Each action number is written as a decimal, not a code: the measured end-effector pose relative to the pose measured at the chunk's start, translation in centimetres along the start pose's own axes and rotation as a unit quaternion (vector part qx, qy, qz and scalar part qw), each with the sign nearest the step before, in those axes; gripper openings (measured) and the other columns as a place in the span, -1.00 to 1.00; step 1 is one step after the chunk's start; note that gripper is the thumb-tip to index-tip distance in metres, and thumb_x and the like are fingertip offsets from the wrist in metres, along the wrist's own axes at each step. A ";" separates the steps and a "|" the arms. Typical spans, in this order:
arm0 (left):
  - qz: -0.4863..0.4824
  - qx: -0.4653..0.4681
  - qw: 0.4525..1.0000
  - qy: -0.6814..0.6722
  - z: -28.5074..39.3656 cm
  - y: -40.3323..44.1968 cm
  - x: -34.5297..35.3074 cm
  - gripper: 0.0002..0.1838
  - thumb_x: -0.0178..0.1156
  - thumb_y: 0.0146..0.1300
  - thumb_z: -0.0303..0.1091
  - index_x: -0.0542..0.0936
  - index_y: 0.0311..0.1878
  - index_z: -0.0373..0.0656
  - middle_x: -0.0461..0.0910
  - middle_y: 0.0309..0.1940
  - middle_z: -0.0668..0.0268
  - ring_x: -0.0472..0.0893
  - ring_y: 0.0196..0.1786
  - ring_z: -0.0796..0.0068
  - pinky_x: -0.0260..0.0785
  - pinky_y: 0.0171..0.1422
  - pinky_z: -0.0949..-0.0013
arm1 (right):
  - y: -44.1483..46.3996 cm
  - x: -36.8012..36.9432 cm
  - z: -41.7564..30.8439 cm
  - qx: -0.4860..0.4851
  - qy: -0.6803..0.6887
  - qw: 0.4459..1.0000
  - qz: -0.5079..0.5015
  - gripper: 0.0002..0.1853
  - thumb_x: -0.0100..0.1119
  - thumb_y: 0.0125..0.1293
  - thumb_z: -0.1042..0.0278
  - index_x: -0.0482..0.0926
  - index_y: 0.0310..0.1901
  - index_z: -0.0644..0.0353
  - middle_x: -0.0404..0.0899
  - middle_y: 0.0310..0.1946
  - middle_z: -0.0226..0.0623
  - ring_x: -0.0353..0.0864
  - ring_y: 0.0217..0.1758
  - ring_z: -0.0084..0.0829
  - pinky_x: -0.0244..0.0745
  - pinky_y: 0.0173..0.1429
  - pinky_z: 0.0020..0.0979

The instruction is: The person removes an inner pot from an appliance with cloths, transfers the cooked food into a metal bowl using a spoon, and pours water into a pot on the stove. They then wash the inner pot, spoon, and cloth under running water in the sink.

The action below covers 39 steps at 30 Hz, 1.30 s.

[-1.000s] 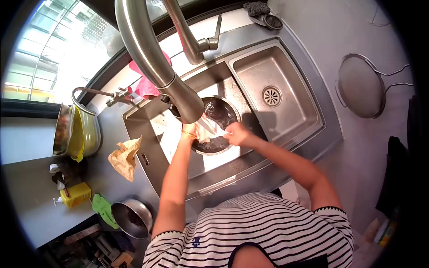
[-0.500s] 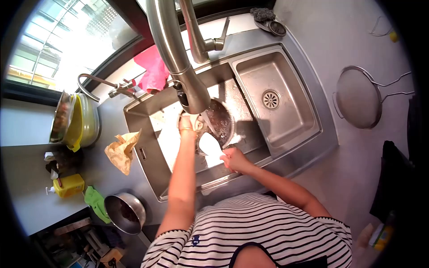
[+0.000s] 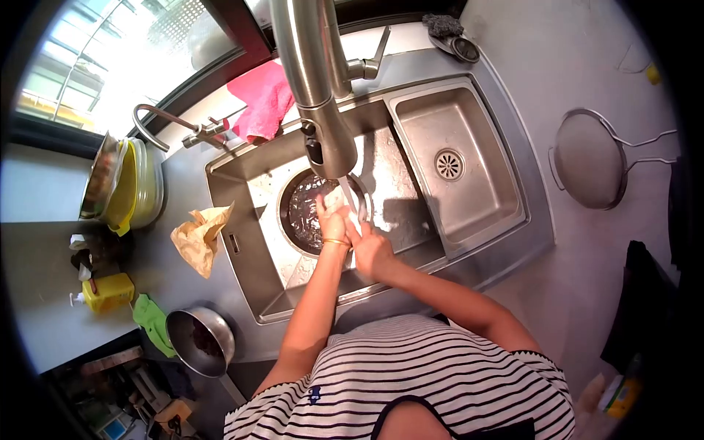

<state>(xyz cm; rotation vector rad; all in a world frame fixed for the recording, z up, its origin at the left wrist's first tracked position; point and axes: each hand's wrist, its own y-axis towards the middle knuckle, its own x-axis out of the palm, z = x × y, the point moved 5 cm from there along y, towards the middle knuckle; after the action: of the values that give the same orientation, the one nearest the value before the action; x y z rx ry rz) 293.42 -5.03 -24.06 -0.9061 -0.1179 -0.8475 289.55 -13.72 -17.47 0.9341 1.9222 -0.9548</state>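
Observation:
My left hand (image 3: 335, 226), with a band at the wrist, is over a metal bowl (image 3: 281, 213) of water in the large sink basin. Its fingers are closed around a pale cloth-like piece (image 3: 334, 199), which is partly hidden. Close against it, my right hand (image 3: 373, 254) grips a white paddle-shaped utensil (image 3: 355, 219), most of it covered by the hands. Water runs from the steel faucet (image 3: 334, 150) just above onto the hands.
The smaller basin (image 3: 469, 198) with its drain lies right. Around the sink are a pink cloth (image 3: 265, 103), a crumpled brown paper bag (image 3: 200, 240), a steel pot (image 3: 199, 343), stacked bowls (image 3: 139, 187), a yellow pump bottle (image 3: 108, 292) and a mesh strainer (image 3: 589, 158).
My right hand has brought the white utensil up and left to my left hand, under the stream. My left hand has shifted right and slightly down, and the bowl now sits further left.

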 end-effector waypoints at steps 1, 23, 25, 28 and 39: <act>-0.017 0.013 1.000 -0.020 -1.2 2.0 -1.9 -0.37 0.00 0.02 -0.76 0.24 0.23 -0.17 0.49 -0.06 0.09 0.57 -0.11 0.21 0.53 -0.14 0.26 | 0.1 1.0 0.5 -0.003 -0.003 1.000 -0.001 -0.38 0.07 0.04 0.46 0.19 0.20 0.28 0.44 -0.20 0.09 0.56 -0.23 -0.14 0.51 -0.22 -0.20; -0.026 0.180 0.901 0.393 1.2 4.2 -2.0 -0.84 0.24 -0.07 -0.48 0.63 -0.33 -0.19 0.60 -0.45 0.19 0.58 -0.39 0.39 0.44 -0.27 0.40 | 0.9 2.7 4.7 0.071 0.442 0.887 -0.110 -0.58 0.02 0.01 0.54 0.36 -0.01 0.23 0.46 -0.43 -0.28 0.43 -0.54 -0.51 0.37 -0.48 -0.44; -0.128 0.308 0.838 0.432 -0.3 4.3 -2.9 -0.82 0.26 -0.06 -0.38 0.64 -0.34 -0.20 0.50 -0.06 0.10 0.57 -0.19 0.32 0.40 -0.08 0.38 | 0.9 2.1 5.0 0.092 0.448 0.877 -0.148 -0.58 0.01 0.01 0.53 0.36 0.00 0.23 0.47 -0.41 -0.24 0.46 -0.50 -0.46 0.41 -0.41 -0.42; -0.217 0.083 0.916 0.328 -1.1 6.4 -4.4 -0.77 0.29 0.05 -0.32 0.63 -0.28 -0.27 0.30 0.19 0.15 0.58 -0.25 0.30 0.43 -0.17 0.43 | 1.8 3.1 5.8 -0.066 0.266 0.959 -0.075 -0.52 -0.04 -0.03 0.55 0.34 0.04 0.26 0.52 -0.27 -0.10 0.54 -0.19 -0.27 0.43 -0.05 -0.32; -0.245 0.030 0.910 0.333 3.3 3.2 -1.3 -0.90 0.26 0.07 -0.55 0.56 -0.32 -0.28 0.58 -0.48 0.37 0.50 -0.50 0.65 0.35 -0.45 0.56 | 0.4 2.8 3.3 -0.051 0.409 0.905 -0.104 -0.62 0.03 -0.07 0.54 0.38 -0.11 0.35 0.52 -0.28 0.12 0.55 -0.16 -0.07 0.42 -0.07 -0.25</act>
<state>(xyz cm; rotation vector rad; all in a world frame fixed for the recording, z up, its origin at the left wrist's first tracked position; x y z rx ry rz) 295.56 -0.80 -24.59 -0.4853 0.2352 -1.5763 289.72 -15.60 -21.32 1.2013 2.7906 -0.5921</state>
